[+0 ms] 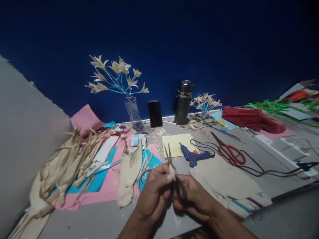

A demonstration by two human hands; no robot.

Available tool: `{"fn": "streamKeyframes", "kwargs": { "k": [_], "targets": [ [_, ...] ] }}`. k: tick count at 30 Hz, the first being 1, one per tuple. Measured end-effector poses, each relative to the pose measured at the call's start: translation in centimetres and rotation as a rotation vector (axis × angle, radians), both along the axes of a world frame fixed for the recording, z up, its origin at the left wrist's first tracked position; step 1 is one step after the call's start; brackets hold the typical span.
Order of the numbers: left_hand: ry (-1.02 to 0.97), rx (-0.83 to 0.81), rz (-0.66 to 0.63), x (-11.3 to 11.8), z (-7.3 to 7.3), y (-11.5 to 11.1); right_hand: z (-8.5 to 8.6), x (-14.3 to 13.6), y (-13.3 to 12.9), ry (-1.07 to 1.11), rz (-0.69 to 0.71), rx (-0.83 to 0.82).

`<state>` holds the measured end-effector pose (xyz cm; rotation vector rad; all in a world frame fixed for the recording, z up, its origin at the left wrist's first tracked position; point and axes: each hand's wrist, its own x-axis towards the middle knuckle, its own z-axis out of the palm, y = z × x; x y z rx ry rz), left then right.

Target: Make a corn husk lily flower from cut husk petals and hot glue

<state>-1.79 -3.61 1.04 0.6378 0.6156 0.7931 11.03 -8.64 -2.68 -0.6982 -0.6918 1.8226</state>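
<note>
My left hand point(155, 191) pinches a small pale piece of corn husk point(171, 172) between thumb and fingers. Close beside it, my right hand point(195, 197) is closed around the handles of a small pair of scissors. The scissors' blades point(168, 153) point upward and away from me, slightly apart, right by the husk piece; the handles are mostly hidden by my fingers. Just beyond my hands lies a blue glue gun point(195, 155), partly over a yellow paper sheet point(174, 142). A flat corn husk point(128, 176) rests left of my left hand.
Dried husks point(67, 162) are heaped at left over pink and blue paper. Husk flowers stand in a clear bottle point(134, 113), near a phone point(155, 114) and a dark flask point(183, 103). Red-handled scissors point(231, 155), a cloth point(231, 181) and a power strip point(286, 154) lie right.
</note>
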Motion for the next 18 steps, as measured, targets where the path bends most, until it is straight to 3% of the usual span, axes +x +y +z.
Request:
{"fn": "streamKeyframes", "kwargs": {
  "k": [5, 10, 11, 14, 18],
  "targets": [
    [-0.013, 0.021, -0.031, 0.3, 1.5, 0.3, 2.2, 1.1, 0.7, -0.155, -0.123, -0.039],
    [0.148, 0.227, 0.178, -0.6, 4.4, 2.5, 5.5, 5.8, 2.3, -0.399, -0.251, 0.038],
    [0.161, 0.283, 0.208, -0.8, 4.7, 3.0, 5.9, 6.8, 2.9, -0.45, -0.195, 0.097],
    [0.14, 0.348, 0.241, -0.6, 4.7, 4.1, 5.7, 8.1, 5.0, -0.564, -0.063, 0.159],
    [0.131, 0.328, 0.297, 0.7, 3.2, 4.6, 3.5, 6.5, 6.7, -0.545, 0.05, 0.107]
  ]
}}
